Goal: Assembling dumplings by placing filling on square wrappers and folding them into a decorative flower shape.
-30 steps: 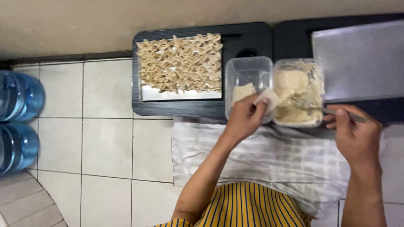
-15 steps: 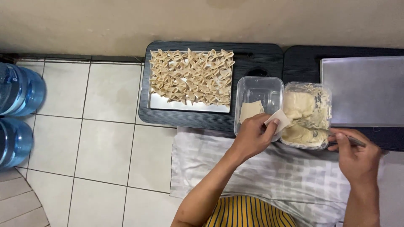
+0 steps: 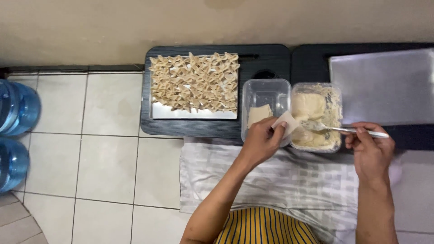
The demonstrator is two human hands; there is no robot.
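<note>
Over the two low black desks point(image 3: 216, 128) against the wall, I am working with both hands. My left hand point(image 3: 261, 141) is curling closed, thumb and fingertips pinching a small square dough wrapper point(image 3: 285, 122) and holding it just above the rims where two clear plastic tubs are touching side by side. The left tub point(image 3: 265, 92) is holding a few more flat wrappers point(image 3: 258, 114) at its near end. The right tub point(image 3: 335, 113) is carrying pale creamy filling point(image 3: 309, 108). My right hand point(image 3: 370, 145) is closing around the handle of a metal spoon point(image 3: 337, 129), fingers folding over it, and the spoon's bowl is dipping into the filling just beside the pinched wrapper. Farther left, a tray point(image 3: 194, 114) is sitting loaded with rows of folded dumplings point(image 3: 195, 81). An empty-looking steel tray point(image 3: 384, 86) is lying beyond my right hand, and a checked cloth point(image 3: 280, 180) is covering my lap.
</note>
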